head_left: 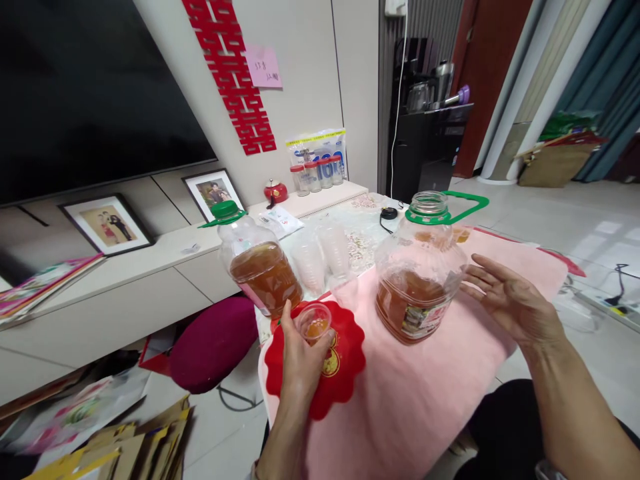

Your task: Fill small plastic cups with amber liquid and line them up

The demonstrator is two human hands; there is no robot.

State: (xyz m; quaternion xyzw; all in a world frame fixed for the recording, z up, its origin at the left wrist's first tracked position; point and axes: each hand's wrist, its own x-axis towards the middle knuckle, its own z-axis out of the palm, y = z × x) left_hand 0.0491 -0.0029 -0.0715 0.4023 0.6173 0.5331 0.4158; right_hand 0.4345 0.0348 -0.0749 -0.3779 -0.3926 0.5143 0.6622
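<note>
My left hand [303,357] is closed around a small clear plastic cup [316,320] with some amber liquid in it. The cup is over a red scalloped tray [350,373] with a gold print. To the right stands a big clear plastic jug [417,287] without a cap, part-filled with amber liquid, its green handle sticking out to the right. My right hand [515,303] is beside this jug, fingers spread and holding nothing; whether the fingertips touch it I cannot tell. Behind the tray is a second jug [265,273] with a green cap, also holding amber liquid.
Stacks of clear cups [333,250] stand between the jugs. A pink cloth [400,413] covers the near table. Jars with red lids [313,177] and photo frames line the cabinet behind. At the left are a magenta stool [215,343] and folded cardboard [145,447].
</note>
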